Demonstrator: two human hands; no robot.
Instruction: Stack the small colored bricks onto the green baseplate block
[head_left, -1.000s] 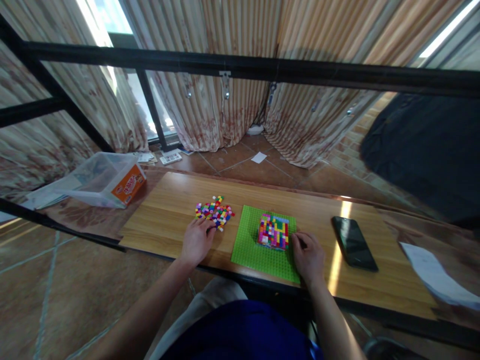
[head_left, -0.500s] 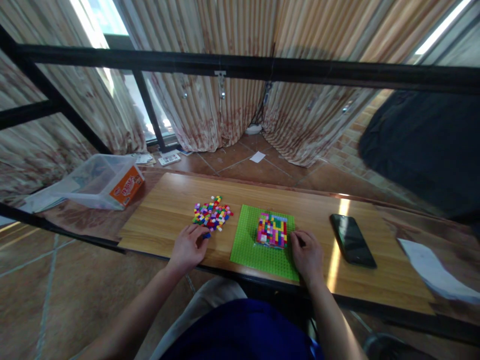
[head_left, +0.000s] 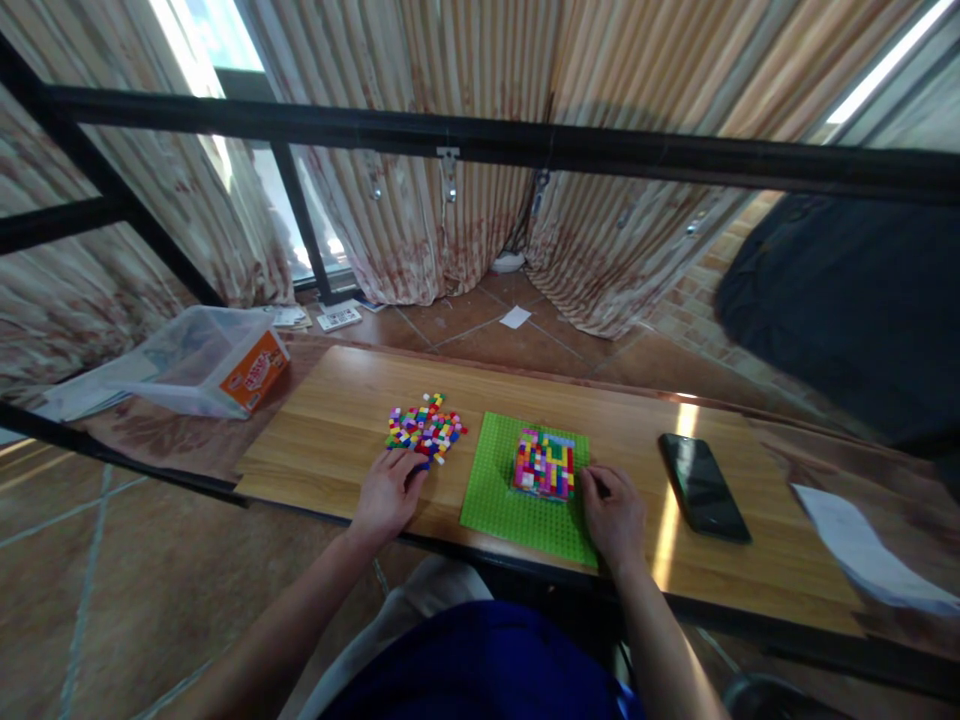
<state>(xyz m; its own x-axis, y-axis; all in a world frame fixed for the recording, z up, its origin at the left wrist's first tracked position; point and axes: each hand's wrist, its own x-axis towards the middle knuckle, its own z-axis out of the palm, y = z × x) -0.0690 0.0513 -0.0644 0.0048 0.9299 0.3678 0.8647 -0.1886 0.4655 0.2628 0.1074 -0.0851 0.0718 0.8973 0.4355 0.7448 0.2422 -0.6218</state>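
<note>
Since 0.5 s ago the left hand has shifted right, fingers narrow by the loose bricks; can't tell if it's gripping any. Right hand, curled, sits at the green baseplate's right edge, brick block on top. Wood-look table, striped curtains far side.

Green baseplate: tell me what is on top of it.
On the green baseplate sits a block of multicoloured bricks, with the right hand at its right edge. The studs beneath the block are hidden.
</note>
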